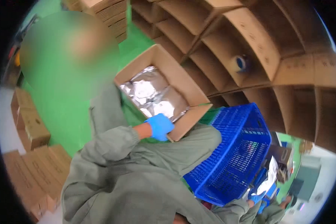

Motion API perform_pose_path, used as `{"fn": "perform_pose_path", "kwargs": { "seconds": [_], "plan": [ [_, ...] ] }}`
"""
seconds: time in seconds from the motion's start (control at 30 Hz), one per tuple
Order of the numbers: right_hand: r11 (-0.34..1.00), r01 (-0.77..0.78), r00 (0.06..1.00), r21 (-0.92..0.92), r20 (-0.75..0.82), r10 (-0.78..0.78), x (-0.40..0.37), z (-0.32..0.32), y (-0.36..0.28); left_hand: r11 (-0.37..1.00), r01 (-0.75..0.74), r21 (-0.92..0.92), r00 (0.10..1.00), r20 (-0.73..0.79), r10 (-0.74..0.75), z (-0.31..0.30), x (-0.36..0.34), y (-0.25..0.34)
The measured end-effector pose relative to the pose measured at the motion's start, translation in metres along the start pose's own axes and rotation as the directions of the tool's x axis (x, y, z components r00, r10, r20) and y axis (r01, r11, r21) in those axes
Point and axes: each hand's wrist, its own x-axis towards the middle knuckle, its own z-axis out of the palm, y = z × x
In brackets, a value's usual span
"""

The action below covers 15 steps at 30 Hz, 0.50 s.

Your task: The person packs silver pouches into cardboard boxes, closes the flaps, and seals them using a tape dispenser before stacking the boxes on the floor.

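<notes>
A co-worker in grey-green coveralls [138, 175] fills the middle of the view, very close to me. Their blue-gloved hand [159, 126] grips the near edge of an open cardboard box [183, 80] lined with crumpled silver foil [151, 93]. Right of them a blue plastic crate [231, 160] stands tilted and looks empty. At the bottom right, below the crate's low corner, two small blue-gloved hands on grey-green sleeves show. They seem to be my left hand [255, 198] and my right hand [266, 207]. What they hold is too small to make out.
Cardboard shelf compartments [250, 48] fill the upper right, one holding a roll of tape [240, 63]. Flat and stacked cartons [33, 127] lie at the left on the green floor [63, 112], with more cartons [112, 15] at the top. Cluttered items [283, 168] sit at the right.
</notes>
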Motion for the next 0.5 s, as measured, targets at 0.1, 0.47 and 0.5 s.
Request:
{"fn": "perform_pose_path", "kwargs": {
  "seconds": [0.1,0.47,0.5],
  "plan": [
    [0.850,0.294,0.921,-0.437,-0.107,-0.374,-0.041,0.082,0.034,0.999,0.043,0.011,0.997,0.063,-0.043,-0.002,0.004,0.002],
    [-0.790,-0.053,0.921,-0.611,0.275,-0.275,0.021,0.157,0.204,0.996,-0.051,-0.073,0.999,-0.014,0.050,0.001,0.001,-0.003],
    [-0.829,-0.039,0.928,-0.558,0.287,-0.237,-0.061,0.259,0.215,0.996,-0.065,-0.067,0.997,-0.035,0.063,0.004,0.001,-0.004]
  ]
}}
